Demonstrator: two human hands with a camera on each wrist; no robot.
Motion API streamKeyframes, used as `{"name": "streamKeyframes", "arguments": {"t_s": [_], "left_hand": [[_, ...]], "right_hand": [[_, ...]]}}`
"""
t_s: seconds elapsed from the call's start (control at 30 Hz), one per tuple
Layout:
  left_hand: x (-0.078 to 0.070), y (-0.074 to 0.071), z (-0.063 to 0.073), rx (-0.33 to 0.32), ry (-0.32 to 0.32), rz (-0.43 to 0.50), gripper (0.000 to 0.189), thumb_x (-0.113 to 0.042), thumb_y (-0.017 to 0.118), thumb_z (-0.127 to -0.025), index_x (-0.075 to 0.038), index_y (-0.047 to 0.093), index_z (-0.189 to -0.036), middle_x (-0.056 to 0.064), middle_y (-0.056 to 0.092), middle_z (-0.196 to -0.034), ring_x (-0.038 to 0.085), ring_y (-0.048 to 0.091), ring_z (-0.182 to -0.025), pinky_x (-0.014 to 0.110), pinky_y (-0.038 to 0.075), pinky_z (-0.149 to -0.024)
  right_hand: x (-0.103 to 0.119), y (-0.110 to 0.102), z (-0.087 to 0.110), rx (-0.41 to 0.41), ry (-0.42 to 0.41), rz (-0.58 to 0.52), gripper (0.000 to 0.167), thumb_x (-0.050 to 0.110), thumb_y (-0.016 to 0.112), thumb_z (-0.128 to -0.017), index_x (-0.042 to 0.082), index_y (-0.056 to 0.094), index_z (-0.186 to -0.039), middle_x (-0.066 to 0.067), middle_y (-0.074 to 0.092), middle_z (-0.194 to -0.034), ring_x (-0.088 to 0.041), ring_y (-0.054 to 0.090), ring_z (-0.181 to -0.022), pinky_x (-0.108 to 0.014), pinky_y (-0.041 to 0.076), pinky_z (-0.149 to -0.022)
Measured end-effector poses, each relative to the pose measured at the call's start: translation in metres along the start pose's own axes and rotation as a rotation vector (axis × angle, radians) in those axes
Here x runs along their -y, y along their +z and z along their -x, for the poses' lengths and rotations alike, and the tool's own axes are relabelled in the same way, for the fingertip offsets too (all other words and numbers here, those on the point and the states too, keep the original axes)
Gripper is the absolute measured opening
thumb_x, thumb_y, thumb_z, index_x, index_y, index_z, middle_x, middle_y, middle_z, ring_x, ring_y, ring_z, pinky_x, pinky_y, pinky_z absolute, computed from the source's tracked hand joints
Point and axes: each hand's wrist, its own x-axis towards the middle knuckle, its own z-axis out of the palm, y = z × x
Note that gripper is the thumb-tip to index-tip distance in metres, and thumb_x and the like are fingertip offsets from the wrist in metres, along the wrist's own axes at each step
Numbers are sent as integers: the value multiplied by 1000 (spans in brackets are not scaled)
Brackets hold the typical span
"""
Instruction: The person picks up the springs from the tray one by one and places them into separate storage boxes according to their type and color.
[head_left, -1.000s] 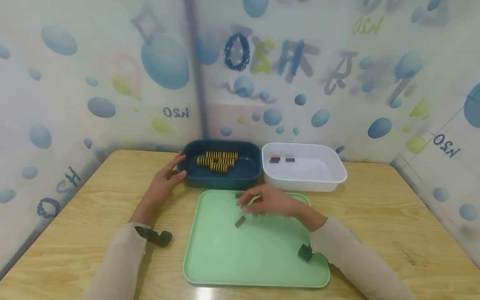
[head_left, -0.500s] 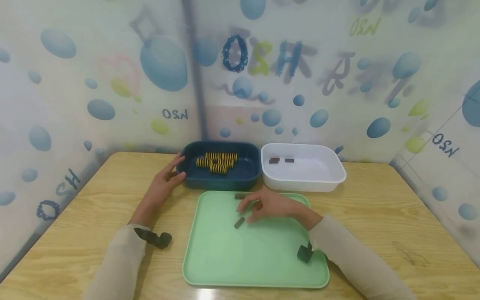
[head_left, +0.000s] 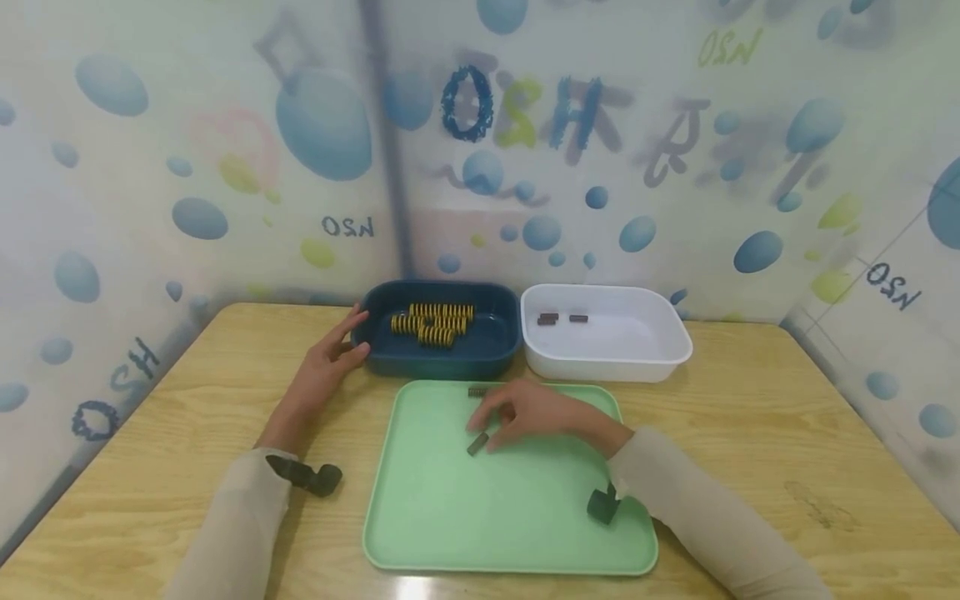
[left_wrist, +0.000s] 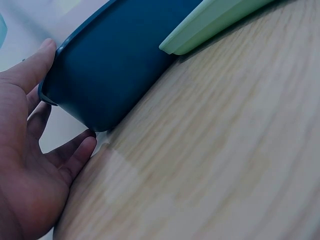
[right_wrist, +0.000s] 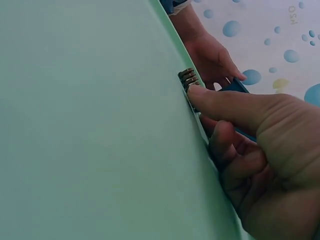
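Observation:
At the left end of the dark blue box, my left hand rests with its thumb and fingers spread against the rim and side. Several black-and-yellow springs lie inside that box. Over the green tray is my right hand, thumb and index finger on either side of a small dark coil spring. In the right wrist view the thumb tip overlaps that spring; a firm pinch cannot be made out. Another dark spring lies by the tray's far edge, partly behind the right hand.
To the right of the blue box stands a white box with a few small dark springs at its left side. Everything is on a wooden table. A patterned wall rises directly behind the boxes.
My right hand has moved slightly down and left, bringing thumb and index finger around the upper end of the tray's middle spring. That spring and my left hand stay in place.

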Motion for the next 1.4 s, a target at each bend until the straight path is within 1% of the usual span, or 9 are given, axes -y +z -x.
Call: {"name": "streamKeyframes", "arguments": {"t_s": [0.33, 0.53, 0.63, 0.73, 0.83, 1.0, 1.2, 1.4], "left_hand": [[1, 0, 0, 6, 1, 13, 55, -20, 55, -99, -16, 34, -150, -8, 15, -158, 37, 38, -129, 14, 41, -88], [0, -1, 0, 6, -8, 19, 56, -21, 55, -99, -17, 34, -150, -9, 15, -158, 36, 36, -130, 14, 41, -89], [1, -2, -1, 8, -6, 4, 56, -23, 55, -99, -18, 33, -150, -9, 15, -158, 35, 38, -129, 15, 41, -89], [2, -2, -1, 9, -2, -28, 56, -25, 54, -99, -18, 33, -150, -9, 15, -158, 34, 39, -128, 15, 41, -90], [2, -2, -1, 8, 1, -39, 55, -25, 54, -99, -18, 33, -150, -9, 15, -159, 34, 40, -127, 15, 42, -89], [2, 0, 1, 8, 8, -14, 55, -22, 54, -99, -16, 33, -150, -7, 15, -159, 35, 40, -127, 15, 42, -88], [3, 0, 0, 4, 5, -23, 56, -21, 54, -99, -15, 32, -150, -6, 14, -159, 34, 41, -125, 15, 43, -88], [4, -1, -1, 5, -5, -33, 56, -21, 54, -99, -17, 32, -151, -7, 14, -159, 34, 40, -126, 16, 43, -88]], "right_hand": [[2, 4, -3, 1, 6, -7, 29, 18, 81, -78, 22, 72, -105, 9, 65, -89, -7, 46, -59, -22, 39, -55], [5, 6, -4, -4, 17, 0, 24, 17, 81, -78, 22, 73, -100, 10, 66, -87, -6, 49, -62, -22, 42, -57], [5, 6, -4, -7, 23, -1, 23, 17, 81, -78, 23, 73, -99, 10, 66, -87, -6, 49, -63, -22, 42, -58], [4, 7, -4, -10, 14, -1, 23, 18, 81, -78, 24, 73, -99, 10, 66, -88, -6, 48, -61, -22, 42, -57], [3, 7, -3, -9, 1, 1, 22, 18, 80, -79, 23, 73, -98, 11, 66, -89, -7, 48, -61, -22, 41, -57], [4, 8, -3, -4, -8, 26, 19, 18, 80, -79, 24, 73, -96, 12, 66, -89, -6, 50, -64, -22, 43, -59], [6, 7, -2, -1, -21, 55, 17, 19, 80, -79, 24, 74, -94, 14, 66, -88, -4, 51, -67, -21, 44, -61], [7, 7, -2, -6, -34, 66, 16, 18, 80, -79, 22, 74, -94, 14, 66, -88, -4, 52, -71, -21, 45, -62]]}}
